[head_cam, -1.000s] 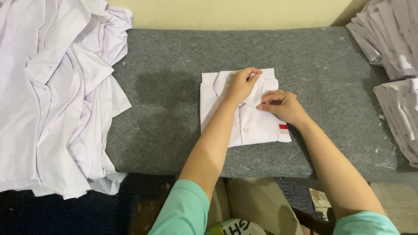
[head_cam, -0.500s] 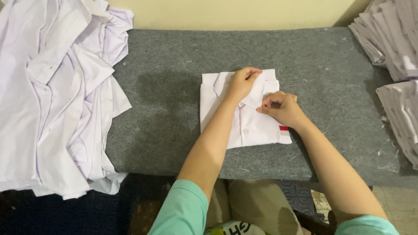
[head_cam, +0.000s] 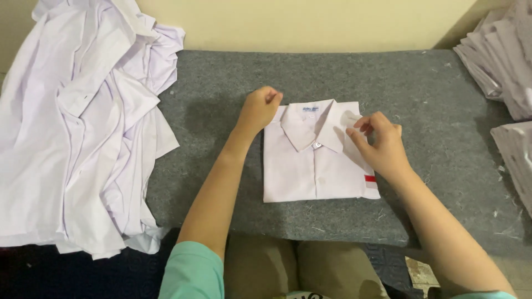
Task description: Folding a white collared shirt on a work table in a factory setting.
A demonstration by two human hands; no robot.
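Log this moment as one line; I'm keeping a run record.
left hand: at folded white shirt collar corner | right hand: fingertips on collar's other side | shirt: flat on grey table | loose shirts: piled left

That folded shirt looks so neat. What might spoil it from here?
The left hand and right hand are both at the collar of the folded white shirt; a hard tug there might pull the folds askew. Loose threads and lint lie on the grey felt table and may cling to the fabric. The heap of unfolded shirts hangs over the table's edge and could slide off.
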